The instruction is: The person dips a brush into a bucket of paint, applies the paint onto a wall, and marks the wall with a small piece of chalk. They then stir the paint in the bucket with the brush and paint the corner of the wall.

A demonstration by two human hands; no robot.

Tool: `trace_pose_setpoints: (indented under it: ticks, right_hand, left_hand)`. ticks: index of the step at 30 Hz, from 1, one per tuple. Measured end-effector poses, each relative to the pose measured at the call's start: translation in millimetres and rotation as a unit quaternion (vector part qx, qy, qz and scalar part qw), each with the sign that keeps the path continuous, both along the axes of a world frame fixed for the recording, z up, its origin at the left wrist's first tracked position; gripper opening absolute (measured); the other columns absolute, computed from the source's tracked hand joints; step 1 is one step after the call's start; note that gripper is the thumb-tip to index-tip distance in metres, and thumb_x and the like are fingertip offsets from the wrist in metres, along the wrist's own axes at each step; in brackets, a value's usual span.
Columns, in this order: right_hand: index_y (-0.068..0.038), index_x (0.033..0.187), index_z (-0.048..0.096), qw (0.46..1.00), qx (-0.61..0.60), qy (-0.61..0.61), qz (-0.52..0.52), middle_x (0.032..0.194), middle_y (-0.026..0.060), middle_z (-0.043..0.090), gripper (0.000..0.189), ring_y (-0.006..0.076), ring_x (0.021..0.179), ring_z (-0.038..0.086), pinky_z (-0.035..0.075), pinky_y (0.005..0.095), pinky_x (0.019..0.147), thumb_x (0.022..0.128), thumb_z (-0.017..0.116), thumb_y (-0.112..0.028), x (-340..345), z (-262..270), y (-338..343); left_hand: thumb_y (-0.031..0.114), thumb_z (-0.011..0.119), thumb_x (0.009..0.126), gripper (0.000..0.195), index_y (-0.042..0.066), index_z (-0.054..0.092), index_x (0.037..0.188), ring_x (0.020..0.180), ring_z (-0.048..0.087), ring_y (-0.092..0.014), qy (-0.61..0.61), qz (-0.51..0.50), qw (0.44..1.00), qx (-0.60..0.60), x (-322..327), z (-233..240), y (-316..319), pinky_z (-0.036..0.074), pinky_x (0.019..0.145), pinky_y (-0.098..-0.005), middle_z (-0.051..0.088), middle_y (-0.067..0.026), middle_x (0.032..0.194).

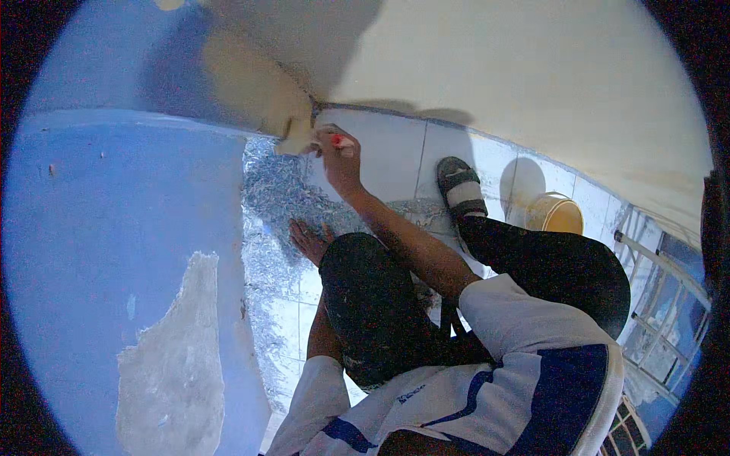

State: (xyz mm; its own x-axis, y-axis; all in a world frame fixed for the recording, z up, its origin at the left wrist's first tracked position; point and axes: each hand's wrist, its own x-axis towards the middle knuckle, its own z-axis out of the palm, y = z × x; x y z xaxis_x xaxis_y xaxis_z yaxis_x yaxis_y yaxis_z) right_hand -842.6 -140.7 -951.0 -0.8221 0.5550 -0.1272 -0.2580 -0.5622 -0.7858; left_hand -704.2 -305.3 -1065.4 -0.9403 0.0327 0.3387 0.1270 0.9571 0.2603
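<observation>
My right hand (340, 154) grips what looks like a flat paintbrush (296, 137), with a cream head and a red patch at its handle. The brush is blurred and sits at the low corner where the cream wall (513, 68) meets the blue-lit wall. Whether its head touches the wall, I cannot tell. Below it, a heap of loose grey-blue scraps (279, 182) covers the floor tiles. Fingers apart, my left hand (309, 242) rests at the lower side of this heap, beside my bent left knee; part of it is hidden by the knee.
A blue wall face (125, 199) with a bare grey patch (177, 365) rises on the left. My sandalled right foot (462, 185) stands on white tiles (393, 154). To its right is a yellowish bucket (562, 215). A metal frame like a ladder (661, 308) lies farther right.
</observation>
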Motion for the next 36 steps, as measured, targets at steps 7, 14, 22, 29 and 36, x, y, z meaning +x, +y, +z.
trace_pose_setpoints:
  ticks: [7, 14, 22, 29, 36]
  right_hand:
    - [-0.003, 0.089, 0.053, 0.985, -0.103, 0.116, 0.074, 0.08, 0.0081, 0.059, 0.008, 0.0204, 0.07, 0.06, 0.043, 0.0313, 0.059, 0.084, 0.053, -0.01, -6.6, 143.4, 15.3]
    - [-0.002, 0.096, 0.05, 0.979, -0.073, 0.189, 0.012, 0.087, 0.0107, 0.057, 0.014, 0.0232, 0.077, 0.059, 0.046, 0.0355, 0.067, 0.083, 0.052, -0.009, -34.1, 155.9, 30.9]
    - [-0.001, 0.091, 0.055, 0.95, 0.306, -0.052, -0.011, 0.082, 0.0061, 0.057, 0.014, 0.0163, 0.074, 0.058, 0.047, 0.0273, 0.063, 0.086, 0.055, -0.014, -15.0, -40.5, 21.4]
    - [-0.004, 0.087, 0.059, 0.997, 0.044, -0.061, -0.034, 0.072, 0.0004, 0.058, 0.019, 0.0087, 0.061, 0.053, 0.042, 0.0217, 0.051, 0.08, 0.065, -0.02, -7.5, -53.9, 21.5]
    - [-0.004, 0.096, 0.052, 0.928, 0.31, -0.002, -0.207, 0.078, 0.0044, 0.058, 0.025, 0.0119, 0.066, 0.057, 0.045, 0.0232, 0.054, 0.084, 0.059, -0.024, -22.0, 33.0, -2.3]
  left_hand:
    - [0.039, 0.053, 0.084, 0.065, 0.001, 0.031, 0.132, 0.128, 0.028, -0.033, -0.042, 0.012, 0.998, 0.037, 1.3, 13.8, 4.8, 0.016, 0.105, -0.0487, 0.03, -0.0187, 0.138]
    - [0.036, 0.055, 0.083, 0.064, 0.001, 0.031, 0.132, 0.128, 0.028, -0.032, -0.021, 0.02, 0.999, 0.029, -0.9, 20.6, 8.5, 0.017, 0.105, -0.0487, 0.031, -0.019, 0.137]
    - [0.032, 0.053, 0.084, 0.061, 0.0, 0.031, 0.131, 0.129, 0.026, -0.033, -0.137, 0.098, 0.961, 0.22, 1.5, 20.8, 6.6, 0.018, 0.105, -0.0487, 0.03, -0.0213, 0.136]
    - [0.029, 0.05, 0.086, 0.057, -0.001, 0.031, 0.13, 0.127, 0.026, -0.036, -0.054, 0.032, 0.997, 0.037, 2.9, 14.9, 9.2, 0.018, 0.104, -0.0495, 0.03, -0.0227, 0.135]
    - [0.031, 0.051, 0.085, 0.059, -0.003, 0.031, 0.129, 0.126, 0.027, -0.038, -0.015, -0.024, 0.998, 0.053, 6.5, 7.1, 1.7, 0.017, 0.104, -0.0499, 0.031, -0.0239, 0.135]
